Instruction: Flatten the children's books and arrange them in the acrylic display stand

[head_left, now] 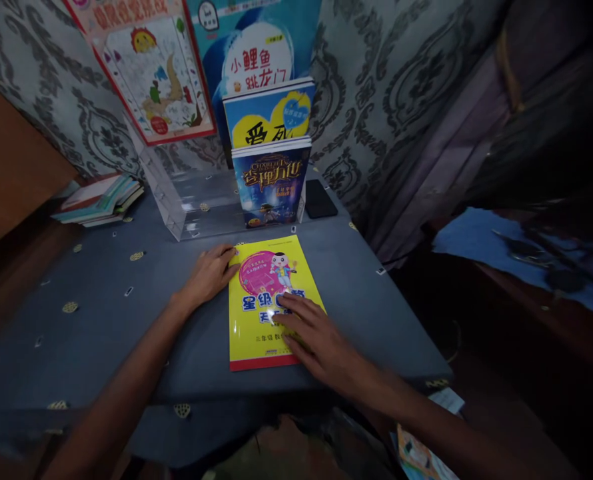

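A yellow workbook (261, 287) with a red bottom strip lies flat on the grey-blue tablecloth (101, 313). My right hand (314, 337) rests flat on its cover, fingers stretched out toward the middle. My left hand (207, 273) lies on the cloth at the book's upper left corner, fingertips touching its edge, fingers loosely extended. Behind the workbook stand a dark blue book (269, 183) and a blue and yellow book (269, 113) in a clear acrylic rack (186, 207).
A stack of thin books (99, 199) lies at the back left. A black phone (320, 199) lies right of the rack. Posters (151, 67) lean on the patterned wall. The table's right edge drops to a dark floor with a blue sheet (481, 240).
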Motion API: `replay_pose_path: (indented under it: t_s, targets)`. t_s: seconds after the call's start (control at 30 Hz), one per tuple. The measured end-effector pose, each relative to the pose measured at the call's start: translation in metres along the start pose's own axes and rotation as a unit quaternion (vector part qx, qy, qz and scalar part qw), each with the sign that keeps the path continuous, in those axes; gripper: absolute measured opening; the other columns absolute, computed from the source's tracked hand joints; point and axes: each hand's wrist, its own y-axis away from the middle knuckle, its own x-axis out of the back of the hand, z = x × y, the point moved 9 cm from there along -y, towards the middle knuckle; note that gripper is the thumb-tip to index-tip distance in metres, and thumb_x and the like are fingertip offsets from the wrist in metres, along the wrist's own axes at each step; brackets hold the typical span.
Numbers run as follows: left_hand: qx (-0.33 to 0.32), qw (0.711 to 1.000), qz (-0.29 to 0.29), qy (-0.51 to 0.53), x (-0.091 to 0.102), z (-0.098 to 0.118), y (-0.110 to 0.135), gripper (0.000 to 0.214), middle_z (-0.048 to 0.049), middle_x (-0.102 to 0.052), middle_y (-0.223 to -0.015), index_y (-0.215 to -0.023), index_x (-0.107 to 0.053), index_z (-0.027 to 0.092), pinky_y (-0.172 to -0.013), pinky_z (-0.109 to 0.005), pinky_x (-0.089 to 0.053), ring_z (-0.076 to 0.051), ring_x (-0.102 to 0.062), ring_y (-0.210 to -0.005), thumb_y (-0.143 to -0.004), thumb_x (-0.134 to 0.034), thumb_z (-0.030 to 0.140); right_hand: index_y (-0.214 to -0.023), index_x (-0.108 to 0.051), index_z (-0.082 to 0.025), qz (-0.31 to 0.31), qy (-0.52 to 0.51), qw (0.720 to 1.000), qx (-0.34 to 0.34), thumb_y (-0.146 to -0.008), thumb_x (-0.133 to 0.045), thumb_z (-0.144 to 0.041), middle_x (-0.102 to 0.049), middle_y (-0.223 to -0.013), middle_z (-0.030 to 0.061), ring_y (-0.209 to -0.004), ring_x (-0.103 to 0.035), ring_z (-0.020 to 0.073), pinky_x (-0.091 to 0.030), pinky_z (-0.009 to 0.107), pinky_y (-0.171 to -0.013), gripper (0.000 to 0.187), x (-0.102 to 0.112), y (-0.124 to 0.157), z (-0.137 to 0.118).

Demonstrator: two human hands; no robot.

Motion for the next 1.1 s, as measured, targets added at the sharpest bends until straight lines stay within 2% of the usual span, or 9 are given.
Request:
replay_pose_path:
  t_s: [0.1,0.27,0.37,0.43,0.53,0.7,0.77,0.97,1.1]
  targets:
    - [-0.006,0.999,0.025,-0.025,-0.003,0.004,0.003,0.044,-0.0172,-0.060,-0.140,-0.136,-0.058,0.015,-0.102,-0.049,-0.049,-0.030,-0.059,-0.125,-0.102,-0.046,0.040,-0.131,-0.064,-0.018,-0.020,0.018,1.000,0.000,-0.099,-0.048,-0.020,-0.062,-0.142,0.0168,-0.139,-0.052,0.0290,-0.047,0.055,-0.115,0.035,0.002,-0.003,-0.006]
    - [-0.010,0.997,0.045,-0.061,-0.011,0.009,0.010,0.048,-0.0199,-0.056,-0.146,-0.139,-0.054,0.013,-0.105,-0.050,-0.047,-0.032,-0.054,-0.134,-0.104,-0.042,0.042,-0.135,-0.062,-0.017,-0.144,0.004,0.988,0.055,-0.099,-0.048,-0.015,-0.063,-0.143,0.0124,-0.140,-0.053,0.0247,-0.037,0.050,-0.122,0.038,-0.015,-0.016,-0.032]
    - [-0.014,0.996,0.058,-0.065,-0.012,0.010,0.011,0.047,-0.0194,-0.055,-0.147,-0.140,-0.053,0.014,-0.107,-0.049,-0.046,-0.031,-0.053,-0.136,-0.105,-0.039,0.042,-0.139,-0.059,-0.017,-0.192,-0.024,0.976,0.100,-0.102,-0.051,-0.022,-0.059,-0.148,0.0110,-0.143,-0.049,0.0215,-0.030,0.045,-0.126,0.038,-0.026,-0.024,-0.044]
    - [-0.015,0.996,0.058,-0.067,-0.013,0.009,0.012,0.047,-0.0198,-0.055,-0.147,-0.141,-0.053,0.014,-0.108,-0.049,-0.045,-0.031,-0.052,-0.136,-0.105,-0.039,0.041,-0.145,-0.054,-0.019,-0.203,-0.039,0.972,0.108,-0.103,-0.052,-0.027,-0.055,-0.152,0.0101,-0.145,-0.045,0.0192,-0.027,0.042,-0.128,0.043,-0.031,-0.031,-0.042]
    - [-0.015,0.996,0.056,-0.067,-0.013,0.009,0.012,0.046,-0.0207,-0.055,-0.148,-0.141,-0.052,0.012,-0.108,-0.049,-0.045,-0.031,-0.052,-0.137,-0.105,-0.039,0.039,-0.151,-0.047,-0.019,-0.215,-0.038,0.972,0.089,-0.103,-0.052,-0.030,-0.048,-0.157,0.0100,-0.149,-0.039,0.0184,-0.026,0.039,-0.128,0.049,-0.035,-0.041,-0.029]
    - [-0.004,0.997,0.045,-0.059,-0.015,0.008,0.011,0.047,-0.0211,-0.053,-0.149,-0.142,-0.053,0.013,-0.110,-0.048,-0.044,-0.031,-0.051,-0.139,-0.104,-0.039,0.038,-0.156,-0.038,-0.008,-0.246,0.000,0.969,0.017,-0.105,-0.048,-0.037,-0.035,-0.164,0.0168,-0.155,-0.027,0.0260,-0.021,0.044,-0.129,0.060,-0.044,-0.060,0.001]
    - [0.000,0.998,0.045,-0.052,-0.015,0.007,0.011,0.048,-0.0207,-0.052,-0.151,-0.143,-0.053,0.014,-0.111,-0.049,-0.043,-0.032,-0.049,-0.141,-0.105,-0.038,0.038,-0.158,-0.035,-0.007,-0.241,0.022,0.970,0.000,-0.105,-0.047,-0.039,-0.032,-0.165,0.0173,-0.155,-0.025,0.0272,-0.020,0.046,-0.129,0.063,-0.045,-0.068,0.012]
    - [0.006,0.998,0.035,-0.052,-0.019,0.004,0.011,0.050,-0.0197,-0.051,-0.152,-0.144,-0.052,0.014,-0.111,-0.050,-0.042,-0.032,-0.048,-0.142,-0.105,-0.037,0.041,-0.157,-0.036,-0.010,-0.153,0.086,0.984,-0.042,-0.105,-0.036,-0.051,-0.035,-0.164,0.0173,-0.155,-0.027,0.0285,-0.025,0.050,-0.127,0.066,-0.032,-0.089,0.059]
    - [0.007,0.998,0.038,-0.047,-0.018,0.005,0.010,0.051,-0.0207,-0.050,-0.153,-0.143,-0.052,0.012,-0.112,-0.050,-0.040,-0.032,-0.047,-0.142,-0.105,-0.035,0.042,-0.155,-0.038,-0.005,-0.116,0.137,0.978,-0.104,-0.105,-0.031,-0.053,-0.035,-0.163,0.0219,-0.155,-0.027,0.0312,-0.027,0.051,-0.125,0.070,-0.024,-0.091,0.090]
